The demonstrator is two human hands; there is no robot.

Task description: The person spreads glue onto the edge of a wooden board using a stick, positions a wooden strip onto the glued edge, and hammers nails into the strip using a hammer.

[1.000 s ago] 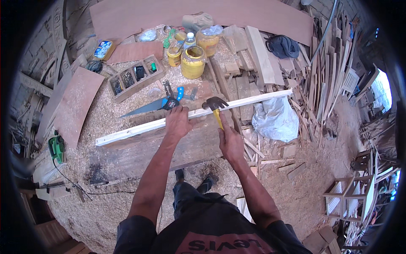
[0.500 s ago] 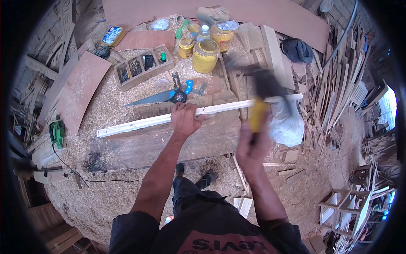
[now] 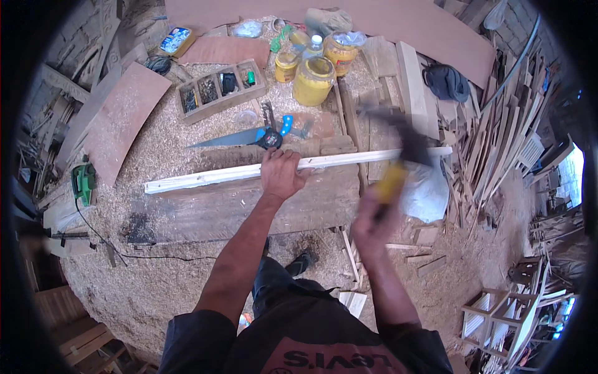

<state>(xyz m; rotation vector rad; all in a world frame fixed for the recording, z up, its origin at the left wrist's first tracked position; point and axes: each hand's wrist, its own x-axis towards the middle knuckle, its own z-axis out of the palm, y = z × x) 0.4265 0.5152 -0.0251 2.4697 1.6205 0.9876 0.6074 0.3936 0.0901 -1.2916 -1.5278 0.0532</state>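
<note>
A long, pale wood strip [image 3: 208, 179] lies across the worn workbench [image 3: 205, 215]. My left hand [image 3: 282, 174] is closed around the strip near its middle. Raised over the strip's right part, my right hand [image 3: 375, 219] grips a hammer [image 3: 392, 181] with a yellow and black handle; its dark head is smeared by motion. A small nail-like point seems to stand in the strip just right of my left hand. Beyond that hand lie a handsaw [image 3: 233, 138] with a blue handle and a black round tape measure [image 3: 270, 138].
A divided wooden box [image 3: 221, 93] of small hardware stands at the back, beside yellow tubs [image 3: 313, 81]. A green power tool [image 3: 83, 181] with a cord sits at the left. Scrap wood [image 3: 492, 131] is piled at the right, near a dark cap [image 3: 446, 83]. Shavings cover the floor.
The hammer is still in motion over the strip, its head slightly lower and farther right in the picture. My left hand keeps its hold on the strip. The whole view has shifted a little.
</note>
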